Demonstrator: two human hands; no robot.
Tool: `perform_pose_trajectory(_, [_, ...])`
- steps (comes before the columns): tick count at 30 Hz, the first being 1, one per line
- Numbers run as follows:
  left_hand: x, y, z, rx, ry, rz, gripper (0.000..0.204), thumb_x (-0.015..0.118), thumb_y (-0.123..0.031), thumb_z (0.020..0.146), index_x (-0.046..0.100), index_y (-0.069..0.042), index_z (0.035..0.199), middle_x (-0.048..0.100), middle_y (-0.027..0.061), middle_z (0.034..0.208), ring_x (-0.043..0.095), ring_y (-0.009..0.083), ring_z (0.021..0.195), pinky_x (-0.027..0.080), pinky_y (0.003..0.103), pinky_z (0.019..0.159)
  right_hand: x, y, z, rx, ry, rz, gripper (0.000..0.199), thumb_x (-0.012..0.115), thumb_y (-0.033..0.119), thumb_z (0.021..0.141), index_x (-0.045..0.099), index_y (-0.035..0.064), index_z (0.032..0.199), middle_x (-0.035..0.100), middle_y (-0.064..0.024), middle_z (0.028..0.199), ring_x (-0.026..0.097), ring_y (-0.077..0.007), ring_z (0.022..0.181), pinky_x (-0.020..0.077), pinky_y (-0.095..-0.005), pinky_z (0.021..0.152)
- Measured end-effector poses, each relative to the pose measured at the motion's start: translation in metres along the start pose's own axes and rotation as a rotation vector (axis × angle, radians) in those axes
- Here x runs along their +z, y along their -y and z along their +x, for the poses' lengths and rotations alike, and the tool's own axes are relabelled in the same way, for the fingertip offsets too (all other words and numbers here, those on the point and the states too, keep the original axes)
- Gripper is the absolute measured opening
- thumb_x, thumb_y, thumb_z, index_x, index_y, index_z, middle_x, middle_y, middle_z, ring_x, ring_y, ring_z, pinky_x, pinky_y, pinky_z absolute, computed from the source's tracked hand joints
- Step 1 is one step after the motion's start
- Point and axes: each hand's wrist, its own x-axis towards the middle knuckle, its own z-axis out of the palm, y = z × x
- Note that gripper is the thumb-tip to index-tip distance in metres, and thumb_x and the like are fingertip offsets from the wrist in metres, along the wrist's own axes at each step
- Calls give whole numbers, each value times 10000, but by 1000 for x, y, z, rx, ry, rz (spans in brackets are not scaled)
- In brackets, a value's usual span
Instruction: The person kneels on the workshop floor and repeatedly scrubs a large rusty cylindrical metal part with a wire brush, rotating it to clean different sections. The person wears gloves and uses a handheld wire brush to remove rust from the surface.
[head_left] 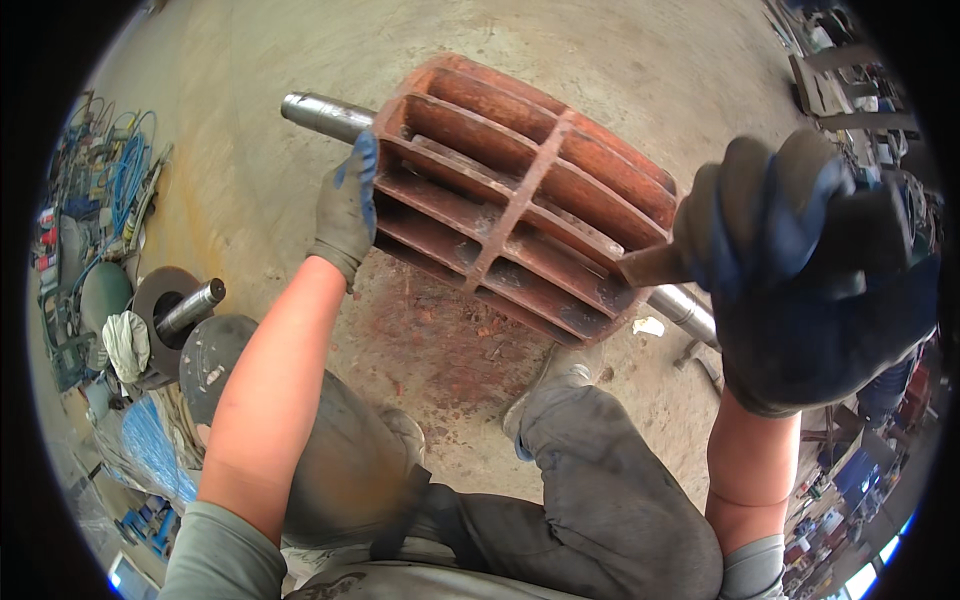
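A rusty red finned rotor (520, 200) is seen lying on a concrete floor (250, 150), its long slots divided by a central cross rib. A steel shaft (325, 113) runs through it, one bright end projecting at the upper left and the other end emerging at the lower right, just past the person's right wrist.

The left hand (347, 205), in a grey glove with blue fingertips, is laid against the left end of the rotor, the fingers curled over its edge where the shaft enters; the grip is closed on that end plate. The right hand (800, 270), gloved in dark blue and grey and held close to the camera, is clenched around a dark tool (660, 265), whose blunt tip is set against the lower right corner of the rotor (the kind of tool cannot be told, since most of it is hidden by the glove).

Reddish rust dust (440, 330) is spread on the floor beneath the rotor. The person's knees, in grey trousers, are seen below it. To the left, a second, smaller shaft with a round disc (170, 310) rests beside a white rag (125, 340), and coiled blue hoses (125, 180) lie further off.
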Motion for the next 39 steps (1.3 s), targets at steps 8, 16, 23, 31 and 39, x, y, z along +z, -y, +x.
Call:
perform_pose_trajectory(8, [5, -2, -2, 58, 49, -170, 623, 669, -503, 1114, 737, 97, 1266, 714, -32, 1110, 584, 71, 1013, 491, 261, 964, 21, -51, 19, 499, 15, -381, 526, 415, 489, 1101, 616, 66, 863, 547, -4, 743, 480, -113, 640, 383, -272, 599])
perform_pose_trajectory(16, [-2, -5, -2, 10, 119, -116, 624, 673, -549, 1098, 744, 67, 1165, 673, -50, 1017, 540, 68, 949, 482, 259, 912, 28, -51, 23, 504, 65, -605, 455, 459, 495, 1092, 607, 93, 940, 498, 37, 733, 425, -65, 596, 348, -268, 536])
perform_pose_trajectory(23, [0, -5, -8, 1, 112, -93, 662, 619, -604, 1106, 734, 48, 1124, 634, -49, 986, 504, 83, 956, 475, 271, 918, 20, -48, 35, 285, -107, -38, 503, 438, 542, 1138, 559, 100, 932, 433, 22, 674, 355, -106, 534, 357, -280, 515])
perform_pose_trajectory(31, [8, -4, -4, 48, 50, -281, 589, 708, -562, 1077, 718, 22, 996, 561, -68, 852, 467, 62, 801, 419, 254, 730, 24, -40, 21, 338, -103, -103, 462, 426, 459, 1113, 569, 60, 928, 521, -20, 721, 423, -120, 576, 317, -289, 520])
perform_pose_trajectory(39, [6, -13, 11, -35, 128, -60, 675, 625, -573, 1111, 754, 74, 1251, 707, -13, 1013, 586, 107, 949, 504, 299, 918, 51, -43, 44, 452, 372, -743, 479, 460, 488, 1027, 579, 67, 831, 518, -17, 685, 460, -136, 607, 363, -326, 546])
